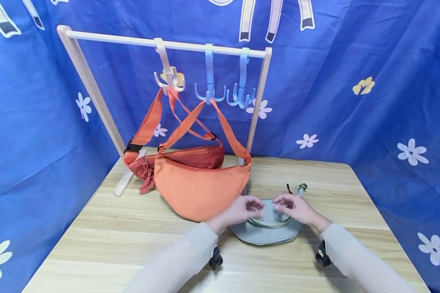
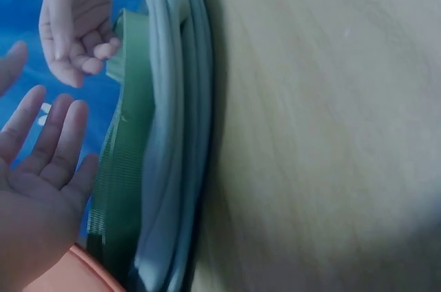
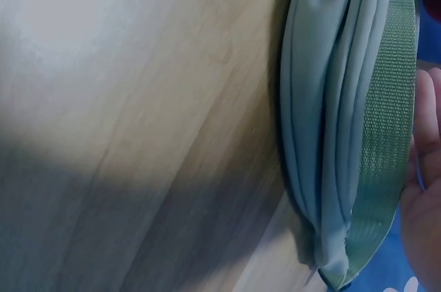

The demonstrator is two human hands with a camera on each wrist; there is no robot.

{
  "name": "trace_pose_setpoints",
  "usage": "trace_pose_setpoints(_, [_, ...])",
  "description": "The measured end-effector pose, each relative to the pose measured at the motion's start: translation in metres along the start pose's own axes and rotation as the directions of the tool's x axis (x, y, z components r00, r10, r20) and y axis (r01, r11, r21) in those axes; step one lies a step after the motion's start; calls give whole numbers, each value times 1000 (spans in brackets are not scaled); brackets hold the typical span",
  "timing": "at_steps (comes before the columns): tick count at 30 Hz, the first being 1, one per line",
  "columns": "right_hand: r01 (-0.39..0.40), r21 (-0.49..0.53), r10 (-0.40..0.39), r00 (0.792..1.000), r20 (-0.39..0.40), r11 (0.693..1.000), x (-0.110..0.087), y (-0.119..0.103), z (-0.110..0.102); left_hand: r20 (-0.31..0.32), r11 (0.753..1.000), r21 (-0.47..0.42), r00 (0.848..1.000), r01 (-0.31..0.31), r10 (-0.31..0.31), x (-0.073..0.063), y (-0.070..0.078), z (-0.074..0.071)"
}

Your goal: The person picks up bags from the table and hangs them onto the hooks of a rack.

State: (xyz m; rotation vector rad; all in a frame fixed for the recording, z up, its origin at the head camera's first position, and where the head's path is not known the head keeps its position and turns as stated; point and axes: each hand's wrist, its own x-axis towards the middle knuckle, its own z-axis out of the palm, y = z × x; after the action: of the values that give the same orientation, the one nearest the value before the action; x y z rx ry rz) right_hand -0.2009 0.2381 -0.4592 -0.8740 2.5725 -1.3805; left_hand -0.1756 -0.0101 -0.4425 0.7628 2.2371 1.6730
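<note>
Bags [image 1: 201, 189] on hooks [image 1: 210, 77] hang beside grey bag [image 1: 267, 234]

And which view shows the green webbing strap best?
The right wrist view: the green webbing strap appears close up, its weave clear. The left wrist view is also close, but the strap looks darker, its weave less distinct; the head view shows it small, across the grey-green bag.

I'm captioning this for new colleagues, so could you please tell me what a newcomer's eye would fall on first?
Most likely the bright orange bag hanging from the middle hanger, with a red bag behind it. Next come the left hand and right hand, over a grey-green bag on the table. A blue curtain with white flowers fills the background.
</note>
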Motion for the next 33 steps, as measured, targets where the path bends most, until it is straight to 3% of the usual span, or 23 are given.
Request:
trace_pose_setpoints(4, [-25, 8, 25, 998, 57, 1000, -2, 5, -1, 46, 1000, 3, 999, 11, -11, 4, -12, 0])
trace_pose_setpoints(11, [-39, 67, 29, 991, 133, 997, -6, 13, -5, 102, 999, -4, 994, 43, -43, 5, -21, -3])
trace_pose_setpoints(19, [-46, -23, 50, 981, 189, 999, -9, 7, -7, 97, 995, 91, 995, 29, -38, 5, -30, -5])
trace_pose_setpoints(27, [-66, -16, 68, 967, 245, 998, -8, -16, -9, 101, 989, 139, 992, 57, -72, 7, -34, -4])
trace_pose_setpoints(33, [-25, -5, 25, 965, 260, 1000, -8, -6, -8, 121, 982, 182, 989, 57, -80, 7, -32, -5])
